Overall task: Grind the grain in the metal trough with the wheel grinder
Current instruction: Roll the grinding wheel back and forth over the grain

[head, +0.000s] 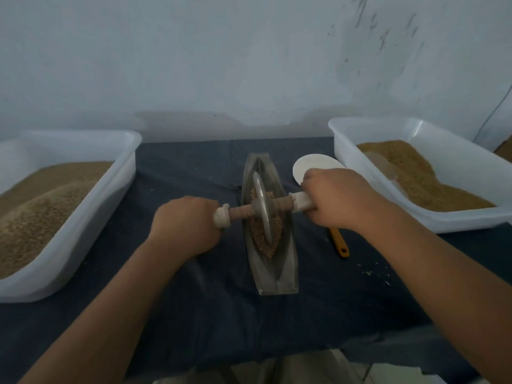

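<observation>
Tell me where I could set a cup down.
Bare cloth lies near the person, past the near end of the trough, and between the left tub and the trough, beyond the left hand gripping the wheel grinder. Right of the trough is crowded: white disc, orange-handled tool, right hand, right tub.

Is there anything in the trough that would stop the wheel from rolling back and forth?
Nothing visible does. The wheel stands in the metal trough on the grain, with bare metal ahead and behind. The left hand and right hand grip its handles. The white dish and yellow-handled tool lie outside the trough, on its right.
</observation>
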The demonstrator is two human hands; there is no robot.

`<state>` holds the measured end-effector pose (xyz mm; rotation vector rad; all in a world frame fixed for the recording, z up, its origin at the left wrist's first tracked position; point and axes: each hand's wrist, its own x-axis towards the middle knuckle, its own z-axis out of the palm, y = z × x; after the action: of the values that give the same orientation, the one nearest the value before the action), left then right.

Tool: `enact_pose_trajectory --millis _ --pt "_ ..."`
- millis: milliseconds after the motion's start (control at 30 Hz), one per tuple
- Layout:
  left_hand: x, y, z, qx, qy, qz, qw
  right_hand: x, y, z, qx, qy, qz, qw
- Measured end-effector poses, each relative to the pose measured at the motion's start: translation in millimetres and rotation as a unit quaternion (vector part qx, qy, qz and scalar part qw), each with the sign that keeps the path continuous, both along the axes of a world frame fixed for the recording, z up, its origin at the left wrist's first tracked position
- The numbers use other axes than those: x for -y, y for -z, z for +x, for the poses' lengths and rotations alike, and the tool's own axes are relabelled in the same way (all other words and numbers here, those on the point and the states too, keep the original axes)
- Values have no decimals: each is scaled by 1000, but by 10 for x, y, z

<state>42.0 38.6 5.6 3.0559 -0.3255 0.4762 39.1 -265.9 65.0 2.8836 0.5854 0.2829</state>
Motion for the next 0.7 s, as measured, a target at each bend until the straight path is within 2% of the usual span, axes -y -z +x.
enact_pose_trajectory --millis 100,200,333,400,533,600,700 --pt "38 -119 182 -42 34 24 998 -47 136 150 -40 14 44 998" --pt "148 -234 427 -69 44 32 996 -65 226 349 -9 81 53 995" --pt "288 -434 620 -81 22 53 995 -127 240 497 1 105 82 991" --pt "266 -465 573 -94 24 56 994 -112 204 432 -31 109 79 990" --pt "26 -316 240 -169 92 73 979 16 209 37 -109 73 41 990" --pt "-27 -240 191 -174 94 56 979 26 218 -8 -100 58 28 993" --pt "106 -250 365 -134 37 40 989 -101 158 237 -49 87 43 994"
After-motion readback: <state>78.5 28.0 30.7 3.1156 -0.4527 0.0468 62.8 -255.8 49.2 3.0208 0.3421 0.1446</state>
